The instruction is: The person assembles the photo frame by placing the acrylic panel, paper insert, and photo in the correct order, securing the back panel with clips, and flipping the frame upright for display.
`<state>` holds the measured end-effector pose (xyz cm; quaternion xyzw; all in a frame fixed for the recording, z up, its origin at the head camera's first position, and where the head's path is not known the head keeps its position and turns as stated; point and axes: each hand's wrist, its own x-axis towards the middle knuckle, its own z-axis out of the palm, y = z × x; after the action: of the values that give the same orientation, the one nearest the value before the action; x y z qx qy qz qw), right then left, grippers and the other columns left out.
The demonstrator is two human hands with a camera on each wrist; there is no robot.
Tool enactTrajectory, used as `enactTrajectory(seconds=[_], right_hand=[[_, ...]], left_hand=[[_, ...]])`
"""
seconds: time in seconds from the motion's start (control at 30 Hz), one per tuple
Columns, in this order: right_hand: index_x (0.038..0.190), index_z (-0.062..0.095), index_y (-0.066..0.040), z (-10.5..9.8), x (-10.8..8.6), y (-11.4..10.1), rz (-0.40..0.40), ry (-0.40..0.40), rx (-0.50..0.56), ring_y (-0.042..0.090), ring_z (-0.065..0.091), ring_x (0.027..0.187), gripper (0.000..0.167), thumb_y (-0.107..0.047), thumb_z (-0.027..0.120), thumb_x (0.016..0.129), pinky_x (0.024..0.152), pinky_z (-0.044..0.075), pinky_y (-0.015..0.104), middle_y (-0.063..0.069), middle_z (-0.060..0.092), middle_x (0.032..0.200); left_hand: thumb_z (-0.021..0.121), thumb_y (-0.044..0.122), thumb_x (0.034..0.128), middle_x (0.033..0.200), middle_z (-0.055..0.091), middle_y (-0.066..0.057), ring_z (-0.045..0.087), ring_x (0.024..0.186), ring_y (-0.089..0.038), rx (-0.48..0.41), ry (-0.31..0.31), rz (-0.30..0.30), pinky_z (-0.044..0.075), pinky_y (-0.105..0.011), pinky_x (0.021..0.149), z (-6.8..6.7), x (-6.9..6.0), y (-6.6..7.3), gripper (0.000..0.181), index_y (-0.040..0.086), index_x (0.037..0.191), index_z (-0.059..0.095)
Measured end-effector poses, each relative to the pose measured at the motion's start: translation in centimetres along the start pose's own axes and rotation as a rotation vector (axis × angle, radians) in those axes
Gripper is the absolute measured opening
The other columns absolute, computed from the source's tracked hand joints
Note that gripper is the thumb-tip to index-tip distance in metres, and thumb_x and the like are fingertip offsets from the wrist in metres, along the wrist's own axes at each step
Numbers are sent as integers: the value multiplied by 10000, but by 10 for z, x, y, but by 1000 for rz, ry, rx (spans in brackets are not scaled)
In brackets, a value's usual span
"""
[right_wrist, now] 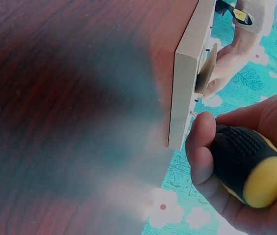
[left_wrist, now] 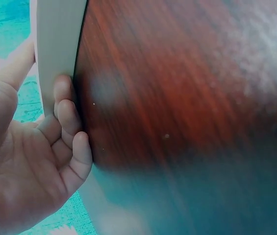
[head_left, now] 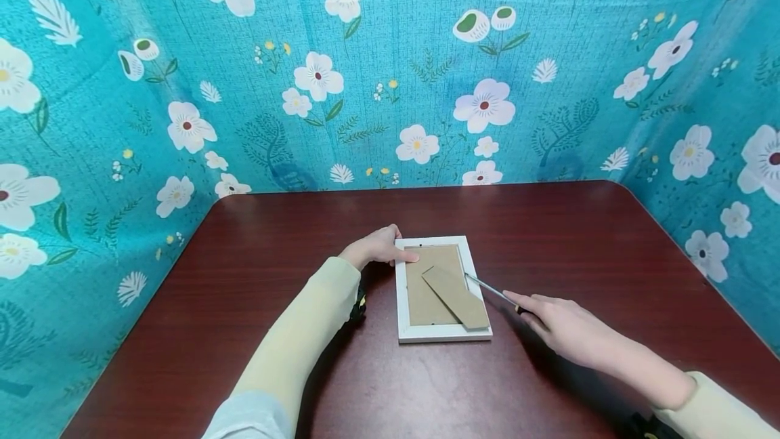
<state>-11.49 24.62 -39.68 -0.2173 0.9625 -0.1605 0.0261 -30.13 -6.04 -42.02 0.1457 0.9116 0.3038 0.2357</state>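
A white picture frame (head_left: 402,303) lies face down on the table, its brown backing board (head_left: 420,303) and slanted easel stand (head_left: 457,297) facing up. My left hand (head_left: 379,247) grips the frame's upper left side, thumb on top; in the left wrist view its other fingers (left_wrist: 82,149) curl against the side edge. My right hand (head_left: 567,327) holds a screwdriver (head_left: 490,288) with a black and yellow handle (right_wrist: 248,164). The tip of its metal shaft is at the inner right edge of the frame, beside the backing. Small dark tabs (right_wrist: 196,101) stick up along that edge.
The dark red-brown wooden table (head_left: 292,222) extends around the frame on all sides. Behind it and at both sides hangs a blue floral cloth (head_left: 378,87). A dark band with a yellow mark (head_left: 359,303) is on the left wrist.
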Motion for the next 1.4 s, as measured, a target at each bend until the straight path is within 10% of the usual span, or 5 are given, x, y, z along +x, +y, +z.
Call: enactTrajectory(seconds=[1.17, 1.4], right_hand=[[1303, 614, -108, 3, 1, -13, -61, 102, -195, 62, 367, 486, 513, -32, 727, 808, 429, 325, 248, -51, 491, 706], [1263, 631, -88, 6, -1, -19, -106, 140, -308, 86, 409, 431, 495, -12, 736, 785, 399, 354, 266, 74, 625, 858]], left_hand=[[771, 371, 836, 815, 551, -94, 508, 652, -177, 8, 8, -6, 417, -285, 593, 0, -2, 3, 476, 65, 1014, 454], [763, 371, 844, 793, 553, -91, 502, 637, -173, 23, 4, -10, 414, -287, 600, 1, -3, 5, 473, 62, 1019, 450]])
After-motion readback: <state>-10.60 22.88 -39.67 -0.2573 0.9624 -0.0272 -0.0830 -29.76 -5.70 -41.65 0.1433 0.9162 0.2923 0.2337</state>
